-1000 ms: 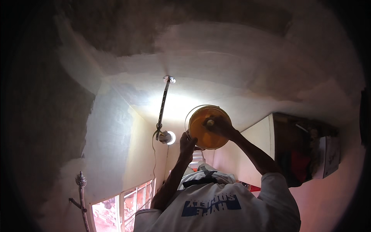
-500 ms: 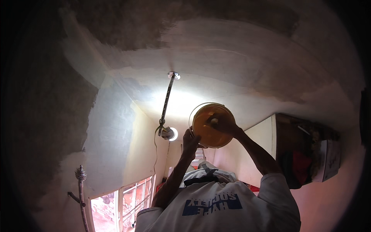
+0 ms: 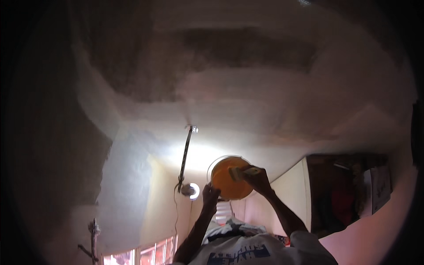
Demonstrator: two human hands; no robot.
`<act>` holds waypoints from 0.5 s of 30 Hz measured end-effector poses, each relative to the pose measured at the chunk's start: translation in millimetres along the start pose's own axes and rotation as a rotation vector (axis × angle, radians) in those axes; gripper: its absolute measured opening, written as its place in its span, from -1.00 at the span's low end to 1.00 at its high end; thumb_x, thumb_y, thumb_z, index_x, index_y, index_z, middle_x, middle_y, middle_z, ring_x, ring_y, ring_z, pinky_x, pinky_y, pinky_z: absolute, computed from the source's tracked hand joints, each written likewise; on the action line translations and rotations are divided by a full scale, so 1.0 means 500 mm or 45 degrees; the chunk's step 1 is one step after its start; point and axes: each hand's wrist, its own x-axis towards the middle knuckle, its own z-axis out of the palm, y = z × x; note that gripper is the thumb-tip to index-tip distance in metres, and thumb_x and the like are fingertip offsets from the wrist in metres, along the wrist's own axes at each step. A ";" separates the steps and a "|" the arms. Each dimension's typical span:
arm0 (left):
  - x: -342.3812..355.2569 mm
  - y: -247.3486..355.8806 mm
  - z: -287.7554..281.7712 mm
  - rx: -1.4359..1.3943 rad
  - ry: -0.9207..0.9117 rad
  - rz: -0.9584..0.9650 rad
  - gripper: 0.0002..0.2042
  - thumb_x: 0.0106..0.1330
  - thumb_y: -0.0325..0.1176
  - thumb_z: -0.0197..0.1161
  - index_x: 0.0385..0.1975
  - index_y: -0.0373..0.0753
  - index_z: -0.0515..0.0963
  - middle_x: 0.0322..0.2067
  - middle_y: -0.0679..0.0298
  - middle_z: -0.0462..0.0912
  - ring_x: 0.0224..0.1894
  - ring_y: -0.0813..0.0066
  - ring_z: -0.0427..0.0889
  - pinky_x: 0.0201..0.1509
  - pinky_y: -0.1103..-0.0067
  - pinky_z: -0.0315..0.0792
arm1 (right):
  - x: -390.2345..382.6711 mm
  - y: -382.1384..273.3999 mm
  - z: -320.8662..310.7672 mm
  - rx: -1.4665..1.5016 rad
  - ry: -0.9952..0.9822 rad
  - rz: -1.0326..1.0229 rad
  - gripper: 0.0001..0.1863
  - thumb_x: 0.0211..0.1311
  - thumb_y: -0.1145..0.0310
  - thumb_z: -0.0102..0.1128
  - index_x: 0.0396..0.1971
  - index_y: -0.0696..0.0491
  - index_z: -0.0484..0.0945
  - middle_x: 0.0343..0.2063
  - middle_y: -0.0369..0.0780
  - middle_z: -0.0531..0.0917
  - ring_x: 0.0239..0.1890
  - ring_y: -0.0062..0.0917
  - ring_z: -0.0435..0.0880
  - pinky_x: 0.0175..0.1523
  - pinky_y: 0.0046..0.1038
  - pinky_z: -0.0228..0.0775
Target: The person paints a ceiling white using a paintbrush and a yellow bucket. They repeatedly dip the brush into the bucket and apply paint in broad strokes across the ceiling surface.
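Observation:
A round orange bucket [image 3: 232, 190] with a thin wire handle is held up in front of me, its mouth facing the view. My left hand [image 3: 211, 195] grips the rim on its left side. My right hand [image 3: 259, 180] is closed around a paintbrush [image 3: 235, 174] at the bucket's upper right. The brush head lies over the bucket's opening, and the end of its handle shows past my fingers. Whether the bristles touch the bucket's inside, I cannot tell. The contents of the bucket are not distinct.
A dark rod [image 3: 185, 154] carries a lit round lamp [image 3: 192, 191] with a hanging cord, left of the bucket. Patchy dark and pale coating covers the surfaces above. An open cupboard [image 3: 324, 190] with assorted items stands right; a window [image 3: 154, 252] and ornate metal rod [image 3: 94, 238] are lower left.
The whole scene has shifted lower in the view. My right hand has moved toward the bucket's right rim, and the brush head, mostly hidden before, now shows. My left hand keeps its grip.

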 end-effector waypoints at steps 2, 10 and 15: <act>-0.013 0.010 -0.006 -0.020 -0.005 -0.071 -0.71 0.13 -0.52 0.14 -0.16 -0.35 0.26 -0.20 0.10 0.41 -0.22 0.21 0.61 -0.41 0.27 0.71 | -0.005 -0.009 -0.032 0.280 0.044 0.211 -0.79 0.02 0.41 0.32 -0.31 0.14 0.60 -0.44 -0.25 0.65 -0.38 -0.57 0.65 -0.30 -0.49 0.54; -0.032 0.026 -0.021 -0.035 0.024 -0.079 -0.76 0.13 -0.54 0.11 -0.22 -0.35 0.27 -0.24 0.09 0.41 -0.29 0.19 0.62 -0.40 0.23 0.70 | 0.051 -0.273 -0.117 0.977 0.652 -0.254 -0.74 0.12 0.43 0.24 -0.18 0.15 0.52 -0.27 -0.20 0.62 -0.29 -0.51 0.65 -0.21 -0.41 0.59; -0.048 0.023 -0.028 0.018 0.050 -0.093 -0.77 0.14 -0.55 0.10 -0.21 -0.33 0.30 -0.26 0.12 0.44 -0.31 0.22 0.62 -0.40 0.24 0.69 | 0.179 -0.431 -0.124 0.433 0.830 -0.862 -0.79 0.20 0.55 0.16 -0.15 0.13 0.55 -0.25 -0.26 0.63 -0.21 -0.58 0.62 -0.08 -0.53 0.50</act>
